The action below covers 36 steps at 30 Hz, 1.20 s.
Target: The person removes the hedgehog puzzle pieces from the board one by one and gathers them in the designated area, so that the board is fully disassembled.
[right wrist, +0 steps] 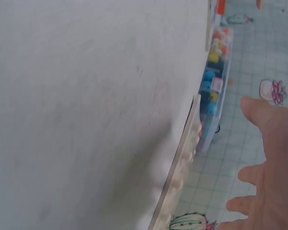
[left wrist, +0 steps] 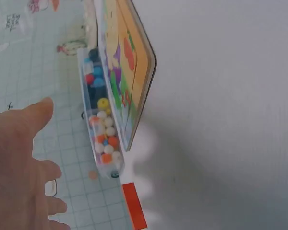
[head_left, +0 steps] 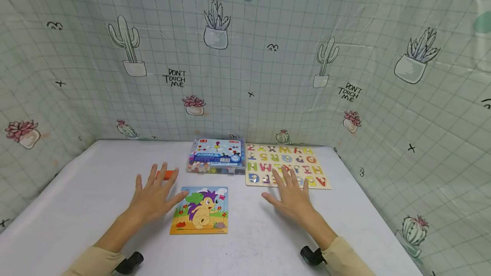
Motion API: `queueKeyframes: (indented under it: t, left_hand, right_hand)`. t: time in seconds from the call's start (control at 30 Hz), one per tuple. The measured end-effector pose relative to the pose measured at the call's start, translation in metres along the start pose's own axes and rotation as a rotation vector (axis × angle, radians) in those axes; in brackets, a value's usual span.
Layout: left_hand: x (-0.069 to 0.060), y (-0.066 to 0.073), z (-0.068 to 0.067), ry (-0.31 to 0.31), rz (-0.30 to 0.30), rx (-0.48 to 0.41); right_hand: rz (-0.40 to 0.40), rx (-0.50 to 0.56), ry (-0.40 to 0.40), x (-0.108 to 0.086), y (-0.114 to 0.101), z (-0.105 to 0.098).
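Observation:
My left hand [head_left: 151, 199] hovers with spread fingers above the white table, left of a hedgehog picture puzzle [head_left: 203, 212]. An orange-red block [head_left: 166, 175] lies partly behind its fingertips. On the other side, my right hand [head_left: 293, 197] is held over the table with fingers apart, its fingertips in front of a wooden alphabet board [head_left: 251, 169] and covering some letters. Both hands hold nothing. Behind the puzzle stands a clear plastic case [head_left: 216, 156] with a printed label; colored balls [left wrist: 105, 124] show through its side in the left wrist view.
The white table [head_left: 249, 250] is bounded at the back and sides by a hanging grid-patterned cloth [head_left: 245, 67] printed with cacti and potted plants. The case and the alphabet board sit side by side near the back edge. Black devices [head_left: 130, 263] are strapped at both wrists.

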<state>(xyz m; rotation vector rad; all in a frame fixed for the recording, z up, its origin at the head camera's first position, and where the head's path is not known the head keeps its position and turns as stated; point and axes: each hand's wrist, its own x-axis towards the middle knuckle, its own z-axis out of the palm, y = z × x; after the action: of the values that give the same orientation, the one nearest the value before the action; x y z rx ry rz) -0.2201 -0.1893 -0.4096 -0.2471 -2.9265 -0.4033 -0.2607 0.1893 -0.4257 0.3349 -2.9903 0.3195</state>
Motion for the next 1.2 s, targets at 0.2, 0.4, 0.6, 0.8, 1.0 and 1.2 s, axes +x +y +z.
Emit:
queueKeyframes:
  t: [0.2,0.4,0.6,0.8,1.0,1.2]
  left_hand:
    - [0.001,0.01,0.009,-0.03,0.064,0.02]
    - [0.001,0.023,0.013,-0.124,0.142,-0.009]
    - [-0.003,0.037,0.014,-0.301,0.22,-0.089]
    - [-0.002,0.05,0.018,-0.399,0.283,-0.05]
    - [0.0,0.056,0.021,-0.427,0.345,-0.03]
    - [0.001,0.056,0.024,-0.428,0.365,-0.035]
  right_hand:
    - [-0.072,0.027,0.02,0.002,-0.021,0.002]
    - [-0.146,0.053,0.008,0.007,-0.042,0.006]
    - [-0.232,0.078,-0.024,0.014,-0.063,0.015]
    - [-0.28,0.082,-0.055,0.021,-0.084,0.022]
    - [-0.312,0.108,-0.091,0.031,-0.1,0.028]
    - [-0.324,0.134,-0.107,0.04,-0.108,0.033]
